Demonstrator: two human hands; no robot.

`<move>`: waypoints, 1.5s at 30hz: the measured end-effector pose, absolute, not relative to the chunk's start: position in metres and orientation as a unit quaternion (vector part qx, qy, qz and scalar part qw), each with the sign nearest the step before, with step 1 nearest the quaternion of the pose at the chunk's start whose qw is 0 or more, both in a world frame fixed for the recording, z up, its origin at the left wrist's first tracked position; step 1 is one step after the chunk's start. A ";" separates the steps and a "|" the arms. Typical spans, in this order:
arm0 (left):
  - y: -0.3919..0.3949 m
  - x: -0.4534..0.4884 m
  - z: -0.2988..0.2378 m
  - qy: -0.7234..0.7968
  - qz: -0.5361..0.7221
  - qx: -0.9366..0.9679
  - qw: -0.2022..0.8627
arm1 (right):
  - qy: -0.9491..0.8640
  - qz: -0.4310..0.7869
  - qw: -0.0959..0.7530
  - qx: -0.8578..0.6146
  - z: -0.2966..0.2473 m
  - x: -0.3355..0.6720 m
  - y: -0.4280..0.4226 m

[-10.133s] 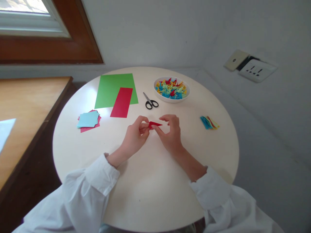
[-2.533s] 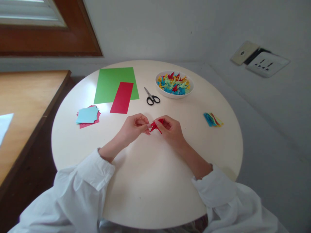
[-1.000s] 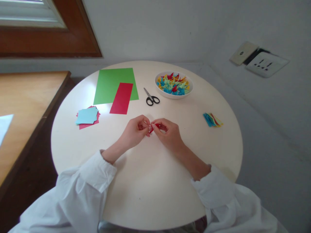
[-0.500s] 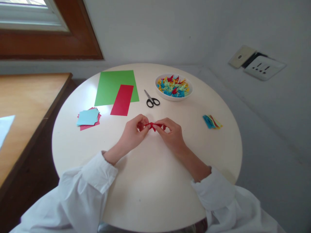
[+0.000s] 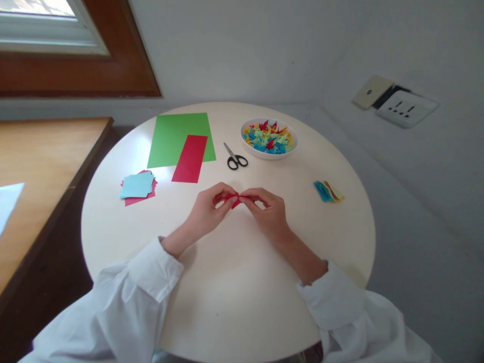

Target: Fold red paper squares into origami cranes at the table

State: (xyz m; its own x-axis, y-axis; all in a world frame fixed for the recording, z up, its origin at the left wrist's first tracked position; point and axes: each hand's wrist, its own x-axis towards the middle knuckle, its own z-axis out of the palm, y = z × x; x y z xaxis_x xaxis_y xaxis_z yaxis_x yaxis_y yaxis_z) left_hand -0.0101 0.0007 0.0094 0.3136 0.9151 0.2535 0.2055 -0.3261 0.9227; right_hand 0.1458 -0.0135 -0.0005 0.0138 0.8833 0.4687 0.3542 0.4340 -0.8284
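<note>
The red paper fold (image 5: 235, 199) is thin, matte and sharply creased, a narrow shape with pointed ends. I hold it over the middle of the round bench (image 5: 234, 297), whose top is smooth and cream-white. I cannot tell whether the fold touches that top.

My left hand (image 5: 209, 212) has its grip closed on the fold's left end, thumb and forefinger pinched on the paper and the other fingers curled under. My right hand (image 5: 270, 216) has its grip clamped on the right end in the same way, its fingertips meeting those of the left over the crease, knuckles raised and wrist low. Both forearms come in at an angle from the near edge, bare up to the loose white cloth sleeves (image 5: 147, 282).

Toward the far edge lies a flat green paper sheet (image 5: 172, 136), and a narrower red rectangular sheet (image 5: 190, 159) overlaps its near right corner. Just right of these lie black-handled scissors (image 5: 235, 157), blades pointing to the far edge. Beyond them stands a shallow glossy white bowl (image 5: 269, 155), heaped with small folded paper pieces (image 5: 269, 137) in red, yellow, blue and green.

Near the left edge sits a loose stack of paper squares (image 5: 138, 185), light blue on top of red. Near the right edge lies a small fan of flat folded strips (image 5: 327, 191) in blue, red and yellow.
</note>
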 end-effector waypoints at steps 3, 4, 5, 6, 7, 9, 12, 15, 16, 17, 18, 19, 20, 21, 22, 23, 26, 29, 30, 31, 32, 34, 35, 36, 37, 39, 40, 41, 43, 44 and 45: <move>0.000 -0.011 0.007 0.396 0.430 0.708 0.395 | -0.663 0.242 0.543 -0.455 0.000 0.146 -0.014; 0.000 -0.011 0.007 0.393 0.432 0.710 0.393 | -0.665 0.241 0.546 -0.448 0.000 0.146 -0.014; 0.000 -0.011 0.007 0.390 0.436 0.711 0.391 | -0.667 0.240 0.549 -0.442 0.000 0.147 -0.014; 0.000 -0.011 0.007 0.387 0.439 0.711 0.391 | -0.668 0.240 0.551 -0.439 0.000 0.147 -0.014; 0.000 -0.012 0.008 0.384 0.442 0.710 0.391 | -0.670 0.239 0.551 -0.438 0.000 0.147 -0.014; 0.000 -0.012 0.008 0.385 0.446 0.707 0.391 | -0.672 0.236 0.547 -0.441 0.000 0.148 -0.014; 0.001 -0.013 0.007 0.403 0.431 0.705 0.394 | -0.673 0.239 0.544 -0.441 -0.001 0.148 -0.014; 0.002 -0.013 0.006 0.414 0.421 0.698 0.405 | -0.668 0.255 0.543 -0.440 0.000 0.148 -0.014; 0.002 -0.013 0.006 0.415 0.425 0.693 0.409 | -0.665 0.261 0.542 -0.444 0.000 0.147 -0.014; 0.002 -0.012 0.006 0.415 0.430 0.687 0.413 | -0.661 0.266 0.540 -0.448 0.000 0.147 -0.014; 0.002 -0.012 0.006 0.414 0.436 0.681 0.418 | -0.657 0.272 0.539 -0.452 0.001 0.147 -0.014; 0.002 -0.011 0.007 0.411 0.441 0.676 0.424 | -0.654 0.277 0.539 -0.453 0.001 0.147 -0.014; 0.002 -0.010 0.008 0.407 0.445 0.671 0.431 | -0.650 0.281 0.542 -0.453 0.001 0.146 -0.014; 0.001 -0.010 0.009 0.403 0.448 0.668 0.437 | -0.647 0.284 0.545 -0.450 0.001 0.146 -0.014; 0.001 -0.009 0.011 0.400 0.449 0.666 0.442 | -0.645 0.287 0.549 -0.448 0.000 0.147 -0.014; 0.001 -0.009 0.012 0.398 0.450 0.663 0.446 | -0.643 0.289 0.552 -0.445 0.000 0.147 -0.013; 0.001 -0.009 0.013 0.402 0.442 0.658 0.459 | -0.647 0.290 0.555 -0.435 -0.003 0.148 -0.013; 0.002 -0.009 0.012 0.406 0.432 0.653 0.471 | -0.649 0.291 0.553 -0.433 -0.003 0.147 -0.013; 0.002 -0.009 0.011 0.407 0.432 0.652 0.472 | -0.645 0.297 0.554 -0.435 -0.003 0.146 -0.013; 0.003 -0.008 0.011 0.408 0.434 0.651 0.471 | -0.638 0.305 0.556 -0.437 -0.003 0.145 -0.013; 0.003 -0.008 0.010 0.409 0.437 0.650 0.469 | -0.628 0.316 0.560 -0.438 -0.002 0.144 -0.013; 0.003 -0.008 0.009 0.409 0.445 0.648 0.463 | -0.607 0.339 0.566 -0.443 0.000 0.141 -0.014; 0.003 -0.008 0.009 0.409 0.448 0.648 0.460 | -0.597 0.349 0.569 -0.446 0.000 0.140 -0.015; 0.003 -0.008 0.009 0.411 0.451 0.648 0.456 | -0.589 0.356 0.570 -0.449 0.001 0.139 -0.015; 0.002 -0.008 0.009 0.413 0.452 0.650 0.450 | -0.583 0.362 0.570 -0.452 0.002 0.139 -0.015; 0.001 -0.008 0.009 0.421 0.450 0.660 0.430 | -0.573 0.371 0.570 -0.456 0.003 0.138 -0.016; 0.000 -0.008 0.009 0.425 0.448 0.667 0.417 | -0.570 0.375 0.570 -0.458 0.003 0.137 -0.016; 0.000 -0.008 0.009 0.429 0.444 0.674 0.406 | -0.567 0.379 0.569 -0.460 0.003 0.137 -0.016; -0.001 -0.008 0.009 0.434 0.439 0.685 0.386 | -0.559 0.385 0.573 -0.459 0.003 0.137 -0.015; -0.001 -0.008 0.009 0.436 0.438 0.689 0.379 | -0.554 0.389 0.576 -0.458 0.002 0.137 -0.015; -0.001 -0.008 0.009 0.438 0.437 0.692 0.372 | -0.549 0.392 0.580 -0.456 0.002 0.137 -0.015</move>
State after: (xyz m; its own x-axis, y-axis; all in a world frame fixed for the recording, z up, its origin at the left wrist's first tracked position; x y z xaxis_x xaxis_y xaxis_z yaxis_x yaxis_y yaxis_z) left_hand -0.0080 -0.0011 0.0090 0.2345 0.9314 0.2783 0.2809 -0.3390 0.8979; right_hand 0.1365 -0.0149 0.0017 0.0885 0.9560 0.2797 0.0453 0.2766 -0.9599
